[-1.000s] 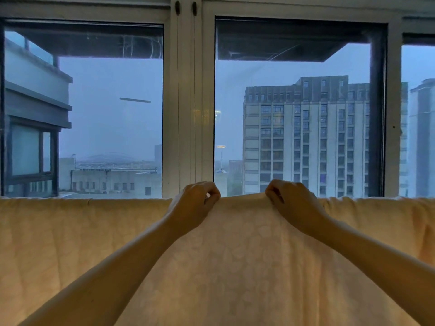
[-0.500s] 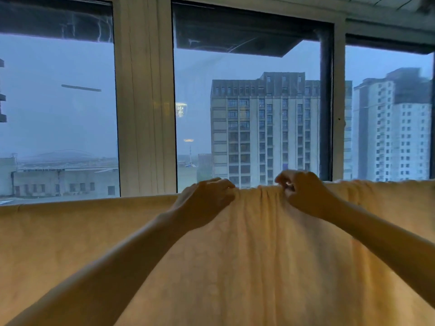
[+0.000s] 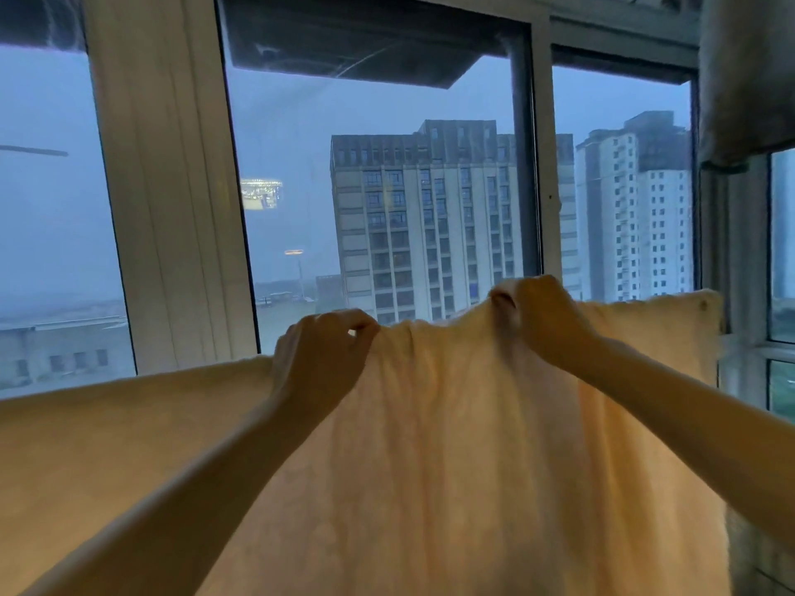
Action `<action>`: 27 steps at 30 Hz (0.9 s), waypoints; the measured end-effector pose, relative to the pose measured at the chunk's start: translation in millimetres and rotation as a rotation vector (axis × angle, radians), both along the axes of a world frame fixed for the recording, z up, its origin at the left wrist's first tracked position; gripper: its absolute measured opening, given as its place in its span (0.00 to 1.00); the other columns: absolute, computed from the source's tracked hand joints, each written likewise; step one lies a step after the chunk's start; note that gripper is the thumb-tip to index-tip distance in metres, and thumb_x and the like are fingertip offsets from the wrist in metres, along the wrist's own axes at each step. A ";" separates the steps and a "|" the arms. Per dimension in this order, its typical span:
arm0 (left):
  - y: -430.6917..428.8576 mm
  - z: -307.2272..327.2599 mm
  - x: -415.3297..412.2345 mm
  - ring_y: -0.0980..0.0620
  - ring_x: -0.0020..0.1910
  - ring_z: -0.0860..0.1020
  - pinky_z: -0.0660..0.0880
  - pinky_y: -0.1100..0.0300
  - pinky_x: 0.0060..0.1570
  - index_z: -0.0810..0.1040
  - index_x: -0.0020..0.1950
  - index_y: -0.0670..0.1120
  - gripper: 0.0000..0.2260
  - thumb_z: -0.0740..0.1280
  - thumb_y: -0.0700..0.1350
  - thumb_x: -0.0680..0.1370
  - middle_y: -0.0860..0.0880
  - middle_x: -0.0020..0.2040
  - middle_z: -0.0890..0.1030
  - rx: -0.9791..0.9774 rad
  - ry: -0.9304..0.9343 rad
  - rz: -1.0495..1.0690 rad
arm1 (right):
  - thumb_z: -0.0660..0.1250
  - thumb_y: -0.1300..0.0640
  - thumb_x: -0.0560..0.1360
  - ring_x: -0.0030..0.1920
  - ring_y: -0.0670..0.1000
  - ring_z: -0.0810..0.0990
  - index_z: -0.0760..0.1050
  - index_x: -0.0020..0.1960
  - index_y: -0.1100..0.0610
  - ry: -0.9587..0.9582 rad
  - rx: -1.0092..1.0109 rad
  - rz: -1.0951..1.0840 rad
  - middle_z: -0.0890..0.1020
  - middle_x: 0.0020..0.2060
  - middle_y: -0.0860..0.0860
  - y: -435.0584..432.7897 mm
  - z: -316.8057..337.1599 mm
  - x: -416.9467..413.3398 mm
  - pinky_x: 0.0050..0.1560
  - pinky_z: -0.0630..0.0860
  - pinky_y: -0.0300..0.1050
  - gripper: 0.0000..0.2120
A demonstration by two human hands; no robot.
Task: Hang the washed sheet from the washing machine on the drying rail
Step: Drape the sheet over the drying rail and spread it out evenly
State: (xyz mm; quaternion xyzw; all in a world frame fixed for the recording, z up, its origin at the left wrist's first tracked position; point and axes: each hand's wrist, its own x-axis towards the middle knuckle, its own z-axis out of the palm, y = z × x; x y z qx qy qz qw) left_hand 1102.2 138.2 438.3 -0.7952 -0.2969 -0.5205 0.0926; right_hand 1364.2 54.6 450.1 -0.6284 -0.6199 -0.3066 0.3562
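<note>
A pale yellow sheet (image 3: 451,466) hangs in front of me and fills the lower half of the view. Its top edge runs from the left border up to the right end near the window corner. The drying rail is hidden under the fold. My left hand (image 3: 320,354) grips the top edge near the middle, fingers curled over it. My right hand (image 3: 544,316) grips the same edge further right and a little higher. The cloth is bunched into vertical folds between the two hands.
Large windows with white frames (image 3: 172,187) stand right behind the sheet, with tall buildings outside. A grey curtain (image 3: 748,71) hangs at the upper right. The sheet's right end (image 3: 710,307) lies close to the window corner post.
The view has swung to the right. Both hands have slid right along the top edge while keeping hold, and the cloth between them has gathered into folds.
</note>
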 end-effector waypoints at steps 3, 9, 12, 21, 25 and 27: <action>-1.1 0.7 7.7 0.56 0.37 0.80 0.77 0.58 0.41 0.82 0.43 0.54 0.08 0.64 0.48 0.78 0.57 0.39 0.83 -0.033 -0.043 0.050 | 0.62 0.60 0.78 0.38 0.46 0.80 0.80 0.48 0.57 0.046 0.033 0.000 0.84 0.40 0.52 -8.3 -0.6 27.1 0.42 0.72 0.34 0.08; -25.0 10.6 46.2 0.56 0.48 0.81 0.76 0.59 0.49 0.83 0.53 0.53 0.09 0.63 0.46 0.77 0.55 0.50 0.84 -0.065 0.123 -0.053 | 0.61 0.66 0.76 0.48 0.43 0.81 0.77 0.58 0.57 0.073 -0.099 0.098 0.83 0.51 0.50 -15.2 2.2 54.7 0.50 0.73 0.31 0.13; -31.1 13.9 77.0 0.57 0.45 0.79 0.68 0.67 0.40 0.82 0.51 0.52 0.10 0.62 0.51 0.77 0.55 0.49 0.84 -0.084 0.213 -0.063 | 0.61 0.66 0.76 0.52 0.49 0.81 0.76 0.59 0.58 0.034 -0.158 0.056 0.82 0.53 0.53 -23.5 0.4 75.3 0.54 0.75 0.39 0.14; -33.2 7.6 122.0 0.58 0.43 0.80 0.75 0.59 0.42 0.83 0.46 0.54 0.07 0.67 0.54 0.75 0.57 0.45 0.84 -0.125 0.114 -0.084 | 0.61 0.62 0.78 0.37 0.43 0.78 0.77 0.43 0.55 -0.051 -0.103 0.073 0.80 0.37 0.49 -25.4 -9.4 111.0 0.42 0.76 0.38 0.09; -36.7 9.7 130.2 0.57 0.40 0.79 0.78 0.56 0.43 0.83 0.45 0.51 0.06 0.66 0.49 0.77 0.54 0.42 0.84 -0.112 0.067 -0.077 | 0.62 0.65 0.77 0.37 0.46 0.76 0.75 0.40 0.57 -0.083 -0.101 0.068 0.78 0.35 0.50 -24.1 -9.5 113.2 0.42 0.75 0.41 0.09; -37.3 10.7 133.9 0.56 0.39 0.78 0.77 0.57 0.42 0.82 0.44 0.49 0.06 0.66 0.46 0.77 0.52 0.41 0.83 -0.096 0.013 -0.091 | 0.62 0.66 0.77 0.38 0.47 0.76 0.74 0.39 0.57 -0.062 -0.077 0.029 0.78 0.35 0.50 -27.8 -5.2 123.0 0.39 0.71 0.35 0.09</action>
